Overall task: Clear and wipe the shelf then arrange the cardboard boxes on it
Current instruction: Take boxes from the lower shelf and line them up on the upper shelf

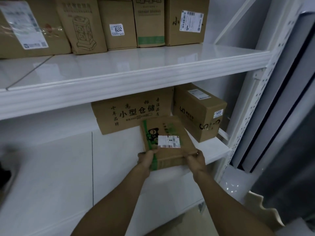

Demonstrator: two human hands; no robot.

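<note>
A small cardboard box point(167, 133) with green print and a white label lies on the lower white shelf point(59, 167). My left hand point(146, 157) grips its near left corner. My right hand point(196, 156) grips its near right corner. Behind it a wide box with black characters point(131, 111) stands against the back of the shelf. A longer box with a small label point(199, 111) lies to the right of that one.
The upper shelf point(119, 79) holds several cardboard boxes point(119, 23) in a row at its back. A perforated white upright point(252, 116) bounds the shelf on the right. A piece of cardboard point(262, 212) sits on the floor at lower right. Something dark point(4, 172) shows at the left edge.
</note>
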